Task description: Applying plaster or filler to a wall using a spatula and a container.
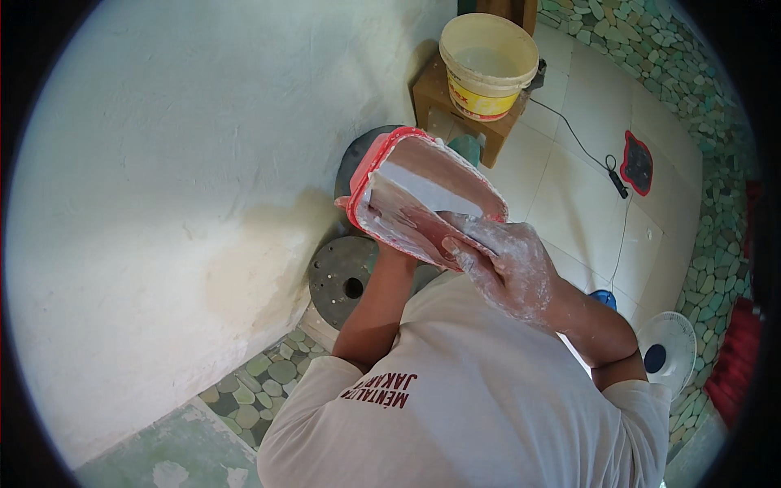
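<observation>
A red tub [382, 150] with a rectangular mouth is tilted in front of my chest, its inside smeared with wet white paste. My left hand [342, 202] supports it from below and behind; only fingertips show past its left side, and the rest is hidden. In my right hand [508, 264], coated in white paste, is a flat reddish scraper [423, 220]. Its blade reaches into the tub, with paste along it. The fingers are closed round the scraper's near end, by the tub's rim.
A pale plastered wall [179, 163] with a damp-looking patch rises on the left. A cream bucket [488, 73] stands on a small wooden stool [431, 93]. Dark round discs [338, 272] lie by the wall. A cable with a black connector [617, 180] crosses the tiles near a red-edged dark mat [637, 163].
</observation>
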{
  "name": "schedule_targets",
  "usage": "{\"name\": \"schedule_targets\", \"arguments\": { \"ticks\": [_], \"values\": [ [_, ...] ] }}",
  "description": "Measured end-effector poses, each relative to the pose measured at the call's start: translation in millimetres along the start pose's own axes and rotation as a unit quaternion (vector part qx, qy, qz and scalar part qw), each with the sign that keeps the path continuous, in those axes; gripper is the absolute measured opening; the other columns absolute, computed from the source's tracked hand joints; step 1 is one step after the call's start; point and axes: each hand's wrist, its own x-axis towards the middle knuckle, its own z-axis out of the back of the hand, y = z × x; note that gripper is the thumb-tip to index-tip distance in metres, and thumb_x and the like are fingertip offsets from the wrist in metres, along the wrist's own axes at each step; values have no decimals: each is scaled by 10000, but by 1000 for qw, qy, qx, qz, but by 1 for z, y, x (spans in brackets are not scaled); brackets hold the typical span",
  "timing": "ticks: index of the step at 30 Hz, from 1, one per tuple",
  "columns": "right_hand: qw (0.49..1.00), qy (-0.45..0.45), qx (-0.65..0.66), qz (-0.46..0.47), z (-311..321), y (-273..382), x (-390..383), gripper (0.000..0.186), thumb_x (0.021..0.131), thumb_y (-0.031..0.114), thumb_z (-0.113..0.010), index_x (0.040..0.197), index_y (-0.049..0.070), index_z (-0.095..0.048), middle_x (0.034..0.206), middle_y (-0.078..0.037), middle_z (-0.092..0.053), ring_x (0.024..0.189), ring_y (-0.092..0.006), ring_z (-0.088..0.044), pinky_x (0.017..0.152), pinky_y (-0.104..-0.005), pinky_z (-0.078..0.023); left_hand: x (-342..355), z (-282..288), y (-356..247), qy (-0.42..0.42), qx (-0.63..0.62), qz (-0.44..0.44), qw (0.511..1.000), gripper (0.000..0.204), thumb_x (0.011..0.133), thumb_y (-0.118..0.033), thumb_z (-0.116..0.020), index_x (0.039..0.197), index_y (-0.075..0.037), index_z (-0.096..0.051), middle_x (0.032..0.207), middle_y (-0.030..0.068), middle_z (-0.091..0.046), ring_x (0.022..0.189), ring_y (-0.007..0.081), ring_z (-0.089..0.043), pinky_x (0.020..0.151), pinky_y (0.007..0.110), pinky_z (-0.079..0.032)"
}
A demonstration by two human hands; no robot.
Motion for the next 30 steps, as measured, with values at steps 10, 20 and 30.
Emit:
{"name": "schedule_targets", "arguments": {
  "ticks": [10,20,30],
  "values": [
    [999,29,9,-15,72,-13,-42,212,859,-21,-553,1066,-64,-569,790,-219,-612,602,-289,-605,591,-305,-478,-3,-43,33,19,42,-75,996,586,901,-527,-453,1319,-120,-404,1345,63,-429,1217,259,-411,1057,410,-318],
    [988,16,149,-40,74,-34,-50,188,885,47,-519,1047,-32,-575,820,-220,-599,700,-376,-558,656,-356,-477,6,-73,62,182,-74,-7,981,564,913,-498,-449,1322,-111,-435,1354,84,-427,1229,267,-404,1059,416,-318],
    [972,14,236,0,67,-44,-50,203,898,72,-548,1059,-47,-579,922,-147,-644,755,-224,-595,732,-309,-475,-5,-54,58,71,-119,-14,990,1141,563,-884,-439,1351,-61,-390,1348,179,-440,1195,337,-467,989,492,-404]
  ]
}}
